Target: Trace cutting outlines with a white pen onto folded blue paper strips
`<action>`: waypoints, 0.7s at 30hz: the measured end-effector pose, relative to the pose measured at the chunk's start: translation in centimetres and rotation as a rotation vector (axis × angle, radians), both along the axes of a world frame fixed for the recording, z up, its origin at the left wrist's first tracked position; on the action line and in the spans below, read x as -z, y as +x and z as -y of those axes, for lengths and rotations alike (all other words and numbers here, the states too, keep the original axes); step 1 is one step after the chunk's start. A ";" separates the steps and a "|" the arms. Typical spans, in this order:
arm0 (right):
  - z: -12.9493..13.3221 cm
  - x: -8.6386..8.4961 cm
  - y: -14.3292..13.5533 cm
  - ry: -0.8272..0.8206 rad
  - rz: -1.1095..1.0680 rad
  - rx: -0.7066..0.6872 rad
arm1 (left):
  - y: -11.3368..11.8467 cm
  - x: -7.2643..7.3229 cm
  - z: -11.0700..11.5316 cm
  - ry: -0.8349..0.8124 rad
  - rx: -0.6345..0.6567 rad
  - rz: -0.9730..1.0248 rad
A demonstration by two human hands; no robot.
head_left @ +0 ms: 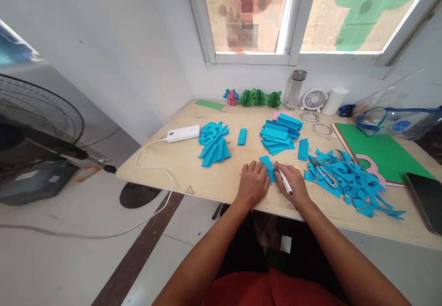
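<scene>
A folded blue paper piece (268, 168) lies on the wooden table (214, 179) near its front edge. My left hand (253, 184) rests flat with its fingers over the left side of that piece. On the right, my right hand (293, 184) is closed round a white pen (285, 181), its dark end by the paper's right edge. Behind them is a pile of folded blue strips (280, 133). Single folded strips lie at the left (242, 136) and right (303, 149). Blue cut-outs (214, 142) are fanned out farther left.
Blue scraps (355, 181) with scissors (324, 172) on them lie right of my right hand. Beyond are green paper sheets (383, 152) and a phone (426, 200). A bottle (295, 89) and small fan (314, 99) stand behind; a white power bank (183, 133) lies left.
</scene>
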State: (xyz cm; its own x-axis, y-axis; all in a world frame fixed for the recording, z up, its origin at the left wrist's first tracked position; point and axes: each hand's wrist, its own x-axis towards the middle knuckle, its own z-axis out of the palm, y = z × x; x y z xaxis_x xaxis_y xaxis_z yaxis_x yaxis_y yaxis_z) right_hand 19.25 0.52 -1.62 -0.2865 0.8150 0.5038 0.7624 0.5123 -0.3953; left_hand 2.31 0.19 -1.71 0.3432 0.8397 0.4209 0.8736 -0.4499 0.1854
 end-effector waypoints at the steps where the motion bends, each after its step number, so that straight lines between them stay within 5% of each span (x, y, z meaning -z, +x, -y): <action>1: 0.0 0.1 0.0 0.004 -0.003 0.006 | 0.0 0.0 0.0 0.006 0.000 0.007; 21: 0.0 0.6 -0.1 0.003 -0.018 0.043 | -0.7 0.5 -0.3 0.071 0.102 0.096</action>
